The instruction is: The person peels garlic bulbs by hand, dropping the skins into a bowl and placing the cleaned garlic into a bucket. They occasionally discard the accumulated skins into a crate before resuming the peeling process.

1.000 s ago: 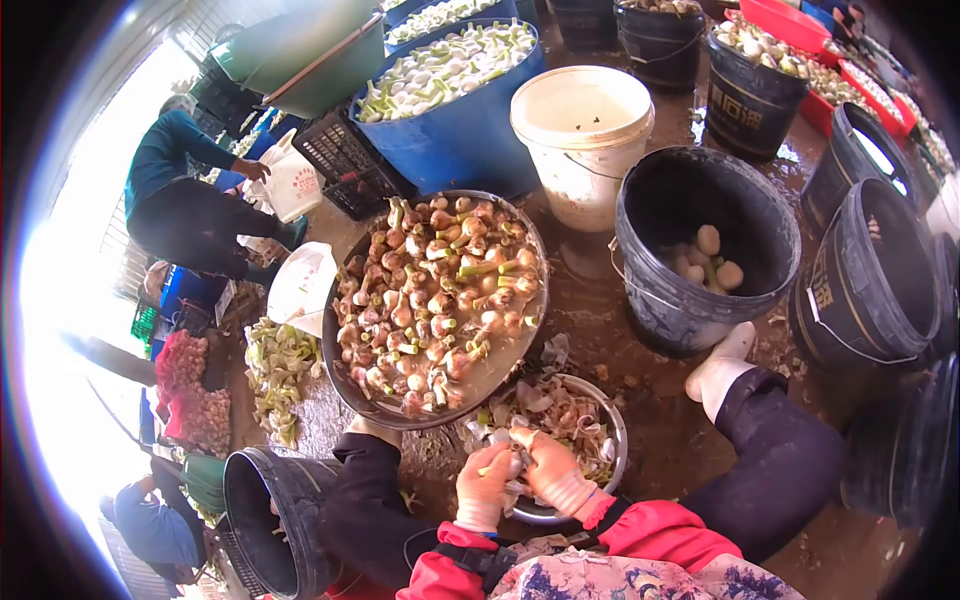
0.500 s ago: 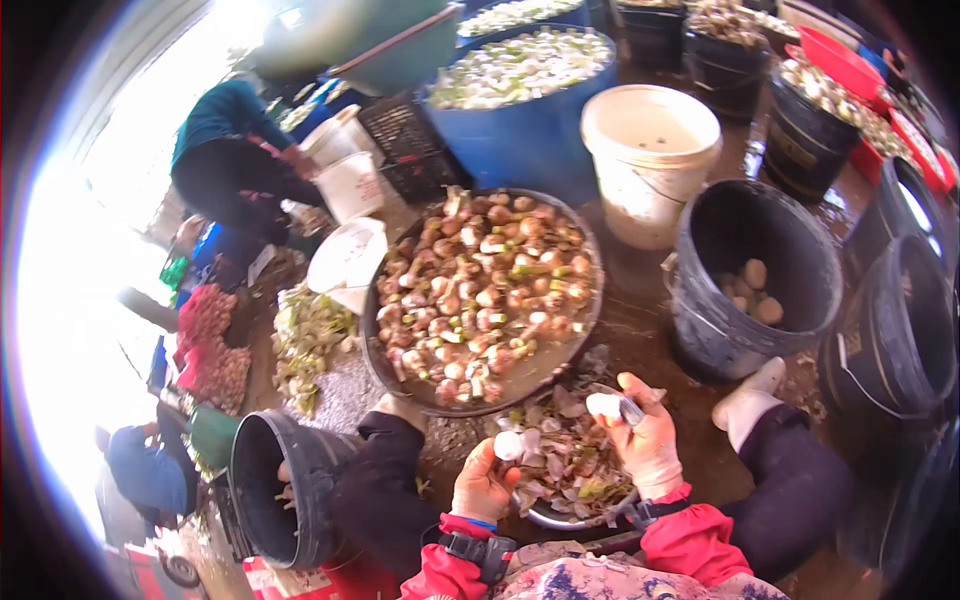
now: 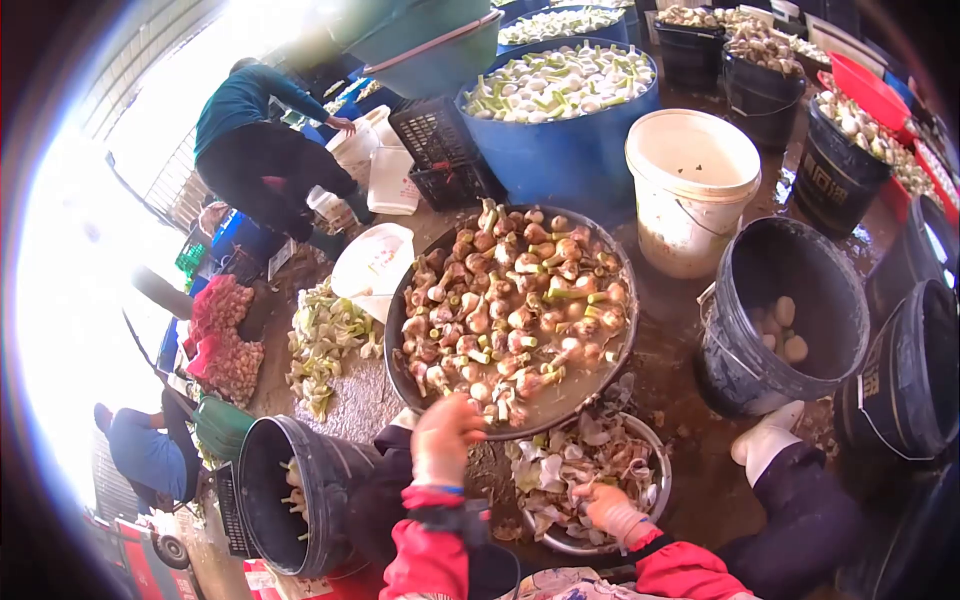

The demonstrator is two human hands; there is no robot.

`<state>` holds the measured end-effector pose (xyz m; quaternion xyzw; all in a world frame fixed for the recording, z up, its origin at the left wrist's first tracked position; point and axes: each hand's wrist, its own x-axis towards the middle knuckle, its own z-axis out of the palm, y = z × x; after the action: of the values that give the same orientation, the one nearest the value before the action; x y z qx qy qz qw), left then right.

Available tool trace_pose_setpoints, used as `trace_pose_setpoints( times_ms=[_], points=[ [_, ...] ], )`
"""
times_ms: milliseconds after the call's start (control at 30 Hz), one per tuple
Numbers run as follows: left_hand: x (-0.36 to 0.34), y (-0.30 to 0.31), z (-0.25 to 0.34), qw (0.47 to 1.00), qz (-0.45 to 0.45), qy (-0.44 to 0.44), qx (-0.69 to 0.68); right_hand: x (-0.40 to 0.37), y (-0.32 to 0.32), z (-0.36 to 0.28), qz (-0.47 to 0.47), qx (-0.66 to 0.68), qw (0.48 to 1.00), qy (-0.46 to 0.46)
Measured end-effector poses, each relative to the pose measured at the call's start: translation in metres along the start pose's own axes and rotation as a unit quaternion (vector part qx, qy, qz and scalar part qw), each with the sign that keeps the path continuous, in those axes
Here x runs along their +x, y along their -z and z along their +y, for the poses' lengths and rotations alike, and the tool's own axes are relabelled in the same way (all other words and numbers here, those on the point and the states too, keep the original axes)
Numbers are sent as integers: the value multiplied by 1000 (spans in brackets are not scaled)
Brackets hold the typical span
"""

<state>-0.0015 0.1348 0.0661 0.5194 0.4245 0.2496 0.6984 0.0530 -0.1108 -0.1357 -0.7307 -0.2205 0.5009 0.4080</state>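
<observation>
From the left of my view, I have a person in blue [image 3: 150, 455], then a red sack [image 3: 222, 345] on the floor [image 3: 352, 388]. The left bucket [image 3: 338, 480] leans on its side toward me, pale pieces inside. Further off, a person in teal [image 3: 240, 105] bends over, one hand out toward white containers. A heap of leaves [image 3: 320, 345] lies short of the basin's left edge, a white tub [image 3: 372, 262] just beside that edge.

My left hand [image 3: 446, 440] is at the basin's near left rim, fingers half curled; they are blurred, and I cannot tell whether they hold anything. The garlic [image 3: 478, 315] fills most of the basin [image 3: 627, 338], stems on, in muddy water that shows along the near right edge. Behind its far rim stands a blue tub [image 3: 560, 165] of trimmed bulbs.

My right hand [image 3: 610, 508] is over the near right part of the bowl [image 3: 662, 470] of peels [image 3: 560, 465], fingers bent narrow; I cannot make out whether anything is in them. Right of the basin stand a white bucket [image 3: 690, 230] and the right bucket [image 3: 730, 365], a few pale bulbs at its bottom.
</observation>
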Motion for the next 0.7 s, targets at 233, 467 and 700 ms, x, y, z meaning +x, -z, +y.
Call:
trace_pose_setpoints(
  times_ms=[233,467,700],
  points=[
    [122,-49,-115,611,-168,86,769,2,12,-24,0,98,993,-69],
    [114,-39,-93,755,-337,75,557,7,35,-49,63,289,952,-81],
    [-2,-54,-52,823,-317,-101,460,-15,57,-103,171,355,912,117]
  ],
)
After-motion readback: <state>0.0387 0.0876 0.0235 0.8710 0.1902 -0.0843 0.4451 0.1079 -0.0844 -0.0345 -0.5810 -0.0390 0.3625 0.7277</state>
